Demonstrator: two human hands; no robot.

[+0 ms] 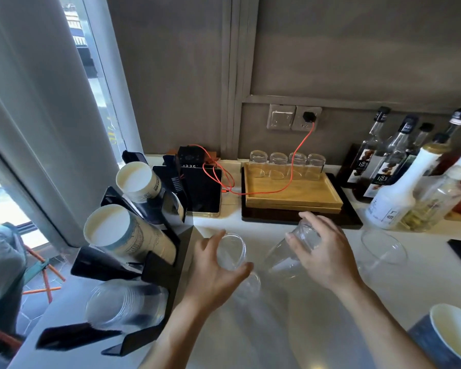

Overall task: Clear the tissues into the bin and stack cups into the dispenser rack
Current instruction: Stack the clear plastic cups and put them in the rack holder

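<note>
Beside dispenser rack [155, 265], near counter edge: left hand [213, 272], right hand [328, 251] fingers each curled round clear cup.

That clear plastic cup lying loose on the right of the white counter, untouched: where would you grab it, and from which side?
Grip the clear plastic cup round its narrower base end, coming from above. It seems to lie on its side with its wide mouth towards the bottles, so the thin rim would probably flex, while the tapered wall gives fingers a firmer wrap.
</note>
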